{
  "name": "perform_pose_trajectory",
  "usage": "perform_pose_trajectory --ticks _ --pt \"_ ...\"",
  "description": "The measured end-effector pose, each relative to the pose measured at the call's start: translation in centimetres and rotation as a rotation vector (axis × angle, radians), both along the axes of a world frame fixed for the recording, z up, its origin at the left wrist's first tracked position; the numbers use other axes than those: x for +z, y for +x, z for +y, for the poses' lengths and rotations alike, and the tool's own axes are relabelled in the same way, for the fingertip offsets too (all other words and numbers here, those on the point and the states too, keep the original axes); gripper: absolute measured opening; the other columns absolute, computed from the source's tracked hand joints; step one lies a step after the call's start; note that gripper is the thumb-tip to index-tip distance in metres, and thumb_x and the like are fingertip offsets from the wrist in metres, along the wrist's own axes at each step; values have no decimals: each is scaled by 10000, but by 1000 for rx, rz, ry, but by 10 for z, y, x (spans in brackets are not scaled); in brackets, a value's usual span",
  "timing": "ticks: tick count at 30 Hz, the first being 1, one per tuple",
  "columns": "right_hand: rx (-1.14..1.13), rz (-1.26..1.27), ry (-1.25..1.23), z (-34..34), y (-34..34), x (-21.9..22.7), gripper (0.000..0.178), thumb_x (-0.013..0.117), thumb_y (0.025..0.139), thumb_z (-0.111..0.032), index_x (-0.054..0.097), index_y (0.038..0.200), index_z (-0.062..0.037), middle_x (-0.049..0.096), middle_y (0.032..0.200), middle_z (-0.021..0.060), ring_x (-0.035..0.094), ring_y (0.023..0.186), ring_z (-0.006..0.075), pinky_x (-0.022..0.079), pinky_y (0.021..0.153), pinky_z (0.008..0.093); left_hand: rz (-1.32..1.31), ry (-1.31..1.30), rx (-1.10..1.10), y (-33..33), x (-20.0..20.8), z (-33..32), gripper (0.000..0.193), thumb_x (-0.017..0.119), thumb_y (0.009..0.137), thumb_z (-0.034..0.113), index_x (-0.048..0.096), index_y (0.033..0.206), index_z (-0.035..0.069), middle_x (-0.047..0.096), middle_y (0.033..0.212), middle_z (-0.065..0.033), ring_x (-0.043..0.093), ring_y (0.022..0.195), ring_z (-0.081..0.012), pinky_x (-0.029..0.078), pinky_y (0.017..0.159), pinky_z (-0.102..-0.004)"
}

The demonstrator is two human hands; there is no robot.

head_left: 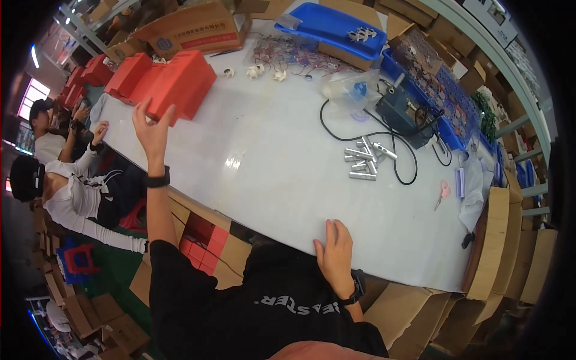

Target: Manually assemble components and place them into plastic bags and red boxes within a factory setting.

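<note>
My left hand is raised at the near side of red boxes grouped at the table's far left. Its thumb and fingers are apart; whether the fingertips touch a box I cannot tell. Nothing shows between them. My right hand lies at the table's front edge, fingers stretched out over the white tabletop, holding nothing. Beyond it, to the right, several silver metal tubes lie in a loose pile.
A dark bench device with a black cable stands right of a clear plastic bag. Pink-handled scissors lie at the right. A blue tray and small wired parts are at the back. Another person sits left.
</note>
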State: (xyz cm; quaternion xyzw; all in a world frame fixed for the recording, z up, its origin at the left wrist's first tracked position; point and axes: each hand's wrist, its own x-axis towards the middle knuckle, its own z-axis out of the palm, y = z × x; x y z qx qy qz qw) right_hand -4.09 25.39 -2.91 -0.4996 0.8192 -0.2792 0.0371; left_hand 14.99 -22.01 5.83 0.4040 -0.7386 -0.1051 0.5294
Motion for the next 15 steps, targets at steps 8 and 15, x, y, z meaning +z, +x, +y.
perform_pose_trajectory --ticks 8,15 --pt "-20 77 -41 -2 3 -14 516 742 860 -164 579 1320 1 511 1363 233 518 1226 415 432 1032 487 -220 -222 394 54 -63 -163 639 864 790 328 615 1335 106 462 1382 -261 494 1278 -432 435 1073 -475" --pt "-131 157 -28 -6 9 -15 420 738 824 -181 652 1208 -34 551 1302 179 552 1180 363 456 987 465 -326 77 710 66 -60 -228 627 831 807 330 609 1356 126 447 1404 -304 519 1237 -490 460 1042 -467"
